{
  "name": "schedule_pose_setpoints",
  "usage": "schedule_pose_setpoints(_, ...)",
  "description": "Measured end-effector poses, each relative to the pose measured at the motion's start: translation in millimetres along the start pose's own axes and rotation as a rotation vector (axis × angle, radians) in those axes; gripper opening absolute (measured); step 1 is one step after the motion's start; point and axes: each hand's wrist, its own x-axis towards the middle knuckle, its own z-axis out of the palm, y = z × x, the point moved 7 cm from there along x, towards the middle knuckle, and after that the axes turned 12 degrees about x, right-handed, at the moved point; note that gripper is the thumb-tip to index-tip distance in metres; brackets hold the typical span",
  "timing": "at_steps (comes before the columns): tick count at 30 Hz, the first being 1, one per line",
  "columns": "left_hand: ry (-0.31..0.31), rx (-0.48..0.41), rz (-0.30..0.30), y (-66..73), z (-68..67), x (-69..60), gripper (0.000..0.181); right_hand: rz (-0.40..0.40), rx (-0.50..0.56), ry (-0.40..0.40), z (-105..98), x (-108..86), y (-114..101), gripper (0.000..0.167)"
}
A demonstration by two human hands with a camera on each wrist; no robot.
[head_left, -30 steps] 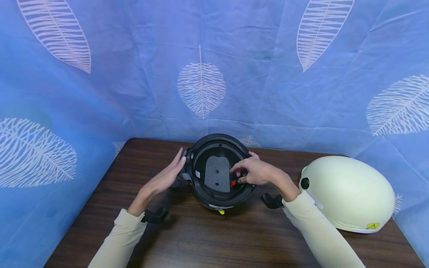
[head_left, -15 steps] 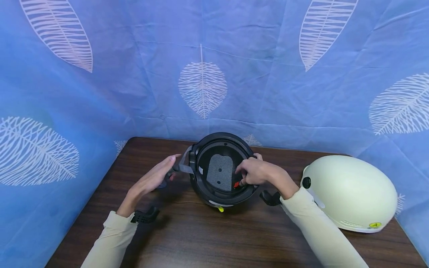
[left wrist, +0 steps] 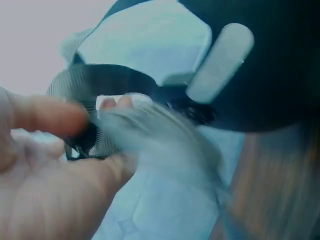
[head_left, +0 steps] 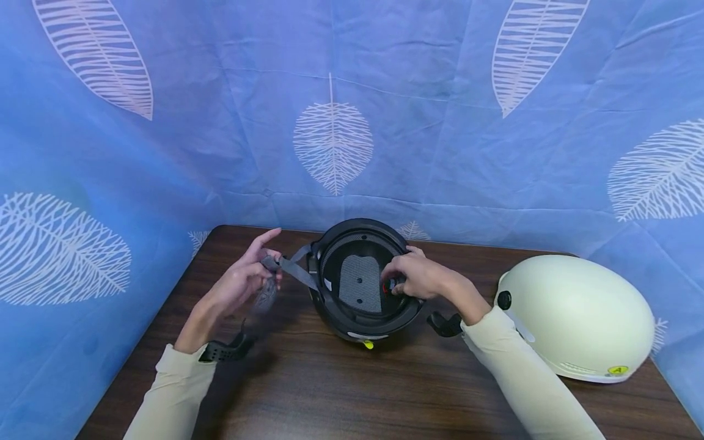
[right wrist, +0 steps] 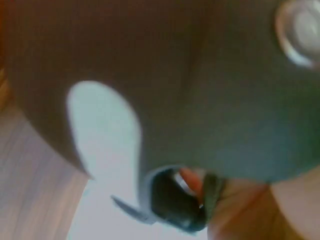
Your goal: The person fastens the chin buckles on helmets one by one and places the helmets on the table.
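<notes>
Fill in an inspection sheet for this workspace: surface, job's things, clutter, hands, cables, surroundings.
Surface: dark wood-grain table.
Job's things: black helmet, opening facing up; grey strap leading out from its left side.
Clutter: pale helmet, dome up, to the right of the black one; neither hand on it.
Hands: left hand pinches the grey strap, whose far end is blurred; right hand curls over the black helmet's right side, seemingly holding a small red-and-black part.
Cables: nothing seen.
Surroundings: blue cloth with white leaf prints behind the table.
</notes>
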Motion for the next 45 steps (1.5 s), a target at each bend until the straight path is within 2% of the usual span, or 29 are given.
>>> schedule_pose_setpoints(3, 0.066, 0.048, -0.049, 2.4, -6.0, 0.1, 0.073, -0.042, 0.004, 0.051, -4.3, -0.3, -0.5, 0.032)
schedule_pose_setpoints(7, 0.153, 0.221, -0.119, 3.0, -14.2, -1.0, 0.057, -0.072, 0.018, 0.087, -7.7, 0.5, 1.0, 0.034)
schedule_pose_setpoints(11, 0.155, 0.324, -0.117, 6.2, -16.0, -0.5, 0.041, -0.088, 0.039, 0.107, -9.6, 1.3, 3.2, 0.032)
schedule_pose_setpoints(13, 0.130, 0.337, -0.121, 7.2, -15.2, -0.5, 0.036, -0.086, 0.047, 0.115, -10.4, 1.3, 4.8, 0.031)
schedule_pose_setpoints(15, 0.097, 0.332, -0.143, 7.6, -13.9, -0.6, 0.039, -0.088, 0.054, 0.119, -11.2, 1.0, 5.9, 0.031)
schedule_pose_setpoints(19, 0.081, 0.330, -0.248, 10.1, -15.6, -3.6, 0.049, -0.091, 0.066, 0.125, -12.8, 0.4, 6.8, 0.032)
schedule_pose_setpoints(21, 0.086, 0.299, -0.279, 14.1, -17.4, -5.5, 0.052, -0.099, 0.070, 0.128, -13.6, 0.0, 6.5, 0.033)
schedule_pose_setpoints(23, 0.079, 0.242, -0.282, 19.5, -18.0, -6.6, 0.057, -0.098, 0.081, 0.130, -14.2, -0.2, 7.2, 0.034)
schedule_pose_setpoints(26, 0.046, 0.132, -0.235, 29.0, -16.4, -6.8, 0.059, -0.084, 0.108, 0.137, -15.5, -1.2, 9.7, 0.035)
schedule_pose_setpoints(30, 0.007, -0.020, -0.128, 43.9, -12.7, -5.6, 0.064, -0.049, 0.205, 0.145, -17.7, -1.8, 13.3, 0.038)
schedule_pose_setpoints(33, 0.024, -0.094, -0.064, 53.4, -11.6, -3.5, 0.063, -0.043, 0.267, 0.153, -19.5, -1.7, 13.2, 0.040)
schedule_pose_setpoints(34, 0.047, -0.085, -0.054, 55.8, -11.9, -2.6, 0.061, -0.045, 0.275, 0.159, -20.2, -1.7, 12.9, 0.040)
schedule_pose_setpoints(39, 0.242, 0.093, -0.018, 65.3, -13.1, 5.4, 0.038, -0.039, 0.304, 0.188, -22.5, -2.3, 13.6, 0.044)
schedule_pose_setpoints(41, 0.272, 0.092, 0.001, 68.8, -9.9, 9.8, 0.034, -0.037, 0.321, 0.197, -22.6, -2.4, 14.9, 0.046)
schedule_pose_setpoints(43, 0.231, -0.039, 0.031, 72.2, -3.6, 14.9, 0.033, -0.048, 0.339, 0.204, -22.8, -1.8, 15.0, 0.047)
schedule_pose_setpoints(45, 0.162, -0.181, 0.066, 76.6, 3.0, 19.0, 0.039, -0.066, 0.363, 0.211, -23.1, -0.9, 14.7, 0.049)
